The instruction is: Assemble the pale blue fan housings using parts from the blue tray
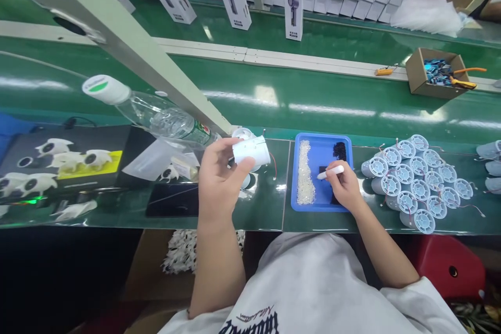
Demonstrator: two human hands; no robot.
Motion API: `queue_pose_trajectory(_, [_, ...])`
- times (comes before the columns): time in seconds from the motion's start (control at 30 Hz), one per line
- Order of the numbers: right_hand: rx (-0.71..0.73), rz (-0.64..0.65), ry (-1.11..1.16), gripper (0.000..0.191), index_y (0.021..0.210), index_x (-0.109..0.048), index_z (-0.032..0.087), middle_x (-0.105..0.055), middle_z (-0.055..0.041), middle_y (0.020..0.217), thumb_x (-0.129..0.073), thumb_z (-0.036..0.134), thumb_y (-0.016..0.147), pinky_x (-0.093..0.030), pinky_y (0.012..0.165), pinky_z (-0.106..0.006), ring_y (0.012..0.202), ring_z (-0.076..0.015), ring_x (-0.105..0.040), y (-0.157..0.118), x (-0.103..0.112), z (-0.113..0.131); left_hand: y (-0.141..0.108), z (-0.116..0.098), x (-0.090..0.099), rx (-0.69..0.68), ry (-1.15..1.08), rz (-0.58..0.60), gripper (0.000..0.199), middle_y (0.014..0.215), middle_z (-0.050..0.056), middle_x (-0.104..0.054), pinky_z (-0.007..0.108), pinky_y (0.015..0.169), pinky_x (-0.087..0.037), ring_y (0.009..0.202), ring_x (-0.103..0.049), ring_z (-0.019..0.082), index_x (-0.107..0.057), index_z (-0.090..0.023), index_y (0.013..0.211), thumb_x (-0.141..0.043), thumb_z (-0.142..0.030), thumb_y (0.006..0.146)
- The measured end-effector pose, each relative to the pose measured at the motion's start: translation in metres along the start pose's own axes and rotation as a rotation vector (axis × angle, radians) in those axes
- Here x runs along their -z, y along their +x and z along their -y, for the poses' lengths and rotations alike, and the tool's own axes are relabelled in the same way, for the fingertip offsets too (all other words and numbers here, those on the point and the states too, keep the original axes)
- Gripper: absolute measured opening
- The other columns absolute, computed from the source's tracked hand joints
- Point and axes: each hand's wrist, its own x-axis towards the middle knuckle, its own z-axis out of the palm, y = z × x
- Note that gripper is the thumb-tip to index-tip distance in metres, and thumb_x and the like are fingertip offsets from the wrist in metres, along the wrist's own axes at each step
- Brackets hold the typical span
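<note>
Head view: left hand [219, 177] grips a white cylindrical housing [251, 150] above the bench; right hand [344, 188] pinches a white pen tool [331, 171] over the blue tray [313, 203]. A careless nudge could scatter the tray's tiny white parts [305, 180].

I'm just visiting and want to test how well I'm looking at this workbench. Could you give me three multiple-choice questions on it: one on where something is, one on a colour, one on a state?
1. Where does the cluster of white round fan housings lie?
A. right of the tray
B. left of the bottle
C. inside the cardboard box

2. What colour is the shallow rectangular plastic tray?
A. red
B. blue
C. yellow

3. How is the clear plastic water bottle placed?
A. upright
B. hanging
C. on its side

Answers: 
1 A, the housings sit just past the tray's right edge. 
2 B, its rim and floor are blue; the right hand holds a white pen-like tool over it. 
3 C, it lies flat behind the left hand, which grips a white cylindrical housing.
</note>
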Motion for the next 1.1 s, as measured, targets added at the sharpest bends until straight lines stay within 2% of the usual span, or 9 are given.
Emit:
queue_pose_trajectory(0.17, [0.118, 0.019, -0.098, 0.020, 0.084, -0.055, 0.024, -0.063, -0.0038, 0.079, -0.055, 0.042, 0.092, -0.052, 0.068, -0.034, 0.072, -0.0191, -0.061, 0.004, 0.001, 0.008, -0.001, 0.007, -0.001, 0.109, -0.109, -0.036, 0.050, 0.109, 0.006, -0.066, 0.037, 0.085, -0.056, 0.103, -0.064, 0.024, -0.058, -0.025, 0.105, -0.082, -0.045, 0.066])
queue_pose_trajectory(0.33, [0.116, -0.009, -0.062, 0.020, 0.086, -0.056, 0.024, -0.063, -0.0037, 0.079, -0.054, 0.042, 0.093, -0.051, 0.067, -0.034, 0.072, -0.0191, -0.061, 0.008, -0.004, 0.002, -0.004, 0.005, 0.001, 0.150, -0.173, -0.056, 0.050, 0.101, 0.004, -0.066, 0.028, 0.079, -0.055, 0.093, -0.064, 0.018, -0.059, -0.023, 0.102, -0.084, -0.041, 0.064])
queue_pose_trajectory(0.53, [0.102, 0.005, -0.075, 0.016, 0.085, -0.055, 0.024, -0.062, -0.0027, 0.078, -0.053, 0.037, 0.093, -0.049, 0.063, -0.032, 0.068, -0.0177, -0.058, 0.008, -0.006, 0.000, -0.008, 0.007, 0.004, 0.175, -0.185, -0.070, 0.050, 0.101, 0.005, -0.066, 0.030, 0.076, -0.056, 0.094, -0.066, 0.020, -0.058, -0.023, 0.103, -0.083, -0.043, 0.064])
queue_pose_trajectory(0.63, [0.155, 0.060, -0.146, 0.015, 0.082, -0.052, 0.024, -0.058, -0.0010, 0.073, -0.054, 0.035, 0.093, -0.046, 0.060, -0.030, 0.063, -0.0158, -0.054, 0.010, -0.005, 0.006, -0.008, 0.007, 0.003, 0.197, -0.217, -0.064, 0.051, 0.099, 0.004, -0.067, 0.032, 0.075, -0.057, 0.091, -0.066, 0.020, -0.056, -0.024, 0.102, -0.084, -0.043, 0.064])
queue_pose_trajectory(0.73, [0.218, 0.101, -0.196, 0.013, 0.083, -0.052, 0.024, -0.058, -0.0005, 0.073, -0.054, 0.032, 0.093, -0.045, 0.059, -0.028, 0.062, -0.0149, -0.054, 0.012, -0.004, 0.010, -0.006, 0.004, 0.000, 0.220, -0.305, -0.079, 0.053, 0.092, 0.002, -0.068, 0.031, 0.068, -0.057, 0.081, -0.066, 0.018, -0.054, -0.024, 0.095, -0.088, -0.043, 0.059])
queue_pose_trajectory(0.9, [0.281, -0.068, -0.196, 0.013, 0.085, -0.050, 0.023, -0.055, 0.0012, 0.070, -0.052, 0.030, 0.095, -0.045, 0.058, -0.027, 0.059, -0.0139, -0.053, 0.009, 0.003, 0.005, -0.005, -0.001, -0.002, 0.357, -0.511, -0.028, 0.049, 0.077, -0.001, -0.065, 0.024, 0.054, -0.053, 0.067, -0.063, 0.015, -0.056, -0.020, 0.078, -0.092, -0.042, 0.053])
queue_pose_trajectory(1.0, [0.284, -0.089, -0.196, 0.013, 0.085, -0.051, 0.022, -0.055, 0.0013, 0.070, -0.052, 0.031, 0.095, -0.044, 0.057, -0.027, 0.059, -0.0136, -0.053, 0.006, 0.005, -0.001, -0.007, -0.002, -0.004, 0.428, -0.572, 0.007, 0.041, 0.076, 0.002, -0.066, 0.022, 0.055, -0.053, 0.068, -0.064, 0.015, -0.060, -0.018, 0.074, -0.090, -0.040, 0.056])
queue_pose_trajectory(1.1, [0.271, -0.079, -0.185, 0.014, 0.085, -0.051, 0.022, -0.055, 0.0012, 0.070, -0.052, 0.032, 0.095, -0.044, 0.057, -0.027, 0.058, -0.0135, -0.053, 0.005, 0.005, -0.004, -0.008, -0.002, -0.008, 0.489, -0.573, 0.028, 0.037, 0.082, 0.005, -0.069, 0.026, 0.063, -0.057, 0.080, -0.068, 0.021, -0.066, -0.017, 0.081, -0.086, -0.040, 0.060])
